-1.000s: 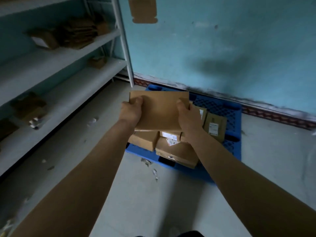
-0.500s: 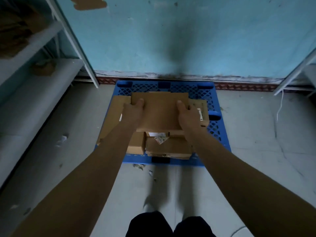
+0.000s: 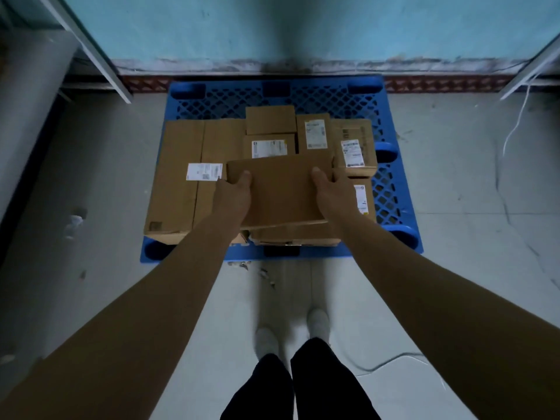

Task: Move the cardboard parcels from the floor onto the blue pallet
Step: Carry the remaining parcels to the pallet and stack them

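Observation:
I hold a flat brown cardboard parcel (image 3: 280, 189) with both hands over the front middle of the blue pallet (image 3: 303, 92). My left hand (image 3: 235, 194) grips its left edge, thumb on top. My right hand (image 3: 331, 192) grips its right edge the same way. The parcel sits low, on or just above other parcels; contact cannot be told. A long large box (image 3: 178, 177) with a white label lies on the pallet's left side. Several smaller labelled parcels (image 3: 353, 147) fill the middle and right.
The pallet stands against a turquoise wall (image 3: 303, 25). White shelf uprights (image 3: 91, 50) flank it at left, and another (image 3: 527, 71) at right. A thin white cable (image 3: 515, 125) trails on the grey floor at right. My feet (image 3: 291, 331) stand just before the pallet's front edge.
The view has swung right and down to face the pallet squarely. Both hands have lowered the flat parcel from chest height down to the stacked parcels at the pallet's front.

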The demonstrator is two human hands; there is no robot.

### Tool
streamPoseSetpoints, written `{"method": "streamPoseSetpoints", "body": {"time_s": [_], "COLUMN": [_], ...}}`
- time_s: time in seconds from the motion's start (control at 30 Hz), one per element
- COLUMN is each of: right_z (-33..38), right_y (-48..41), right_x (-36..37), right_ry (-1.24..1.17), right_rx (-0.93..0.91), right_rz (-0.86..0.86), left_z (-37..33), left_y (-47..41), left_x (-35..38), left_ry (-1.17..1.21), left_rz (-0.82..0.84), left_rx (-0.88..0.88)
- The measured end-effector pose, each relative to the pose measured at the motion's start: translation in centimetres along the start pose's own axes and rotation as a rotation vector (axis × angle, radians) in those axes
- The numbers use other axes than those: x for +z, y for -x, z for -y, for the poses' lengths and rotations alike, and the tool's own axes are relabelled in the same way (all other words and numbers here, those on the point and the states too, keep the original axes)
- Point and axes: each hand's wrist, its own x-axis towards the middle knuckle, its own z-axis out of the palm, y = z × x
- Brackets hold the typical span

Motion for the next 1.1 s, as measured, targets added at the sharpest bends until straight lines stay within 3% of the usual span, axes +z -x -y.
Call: {"method": "streamPoseSetpoints", "body": {"time_s": [0.63, 1.1], "right_z": [-21.2, -26.0], "right_y": [-20.7, -26.4], "right_x": [11.5, 15.1], "right_ry": [0.072, 0.064], "right_rx": [0.240, 0.366], "right_rz": [0.076, 0.097], "left_z": [18.3, 21.8], "left_y": [-21.9, -27.6], "left_x": [10.4, 12.5], "left_ry": [-0.127, -0.166], "left_rz": [0.014, 0.027], "left_rx": [-0.077, -0.052]}}
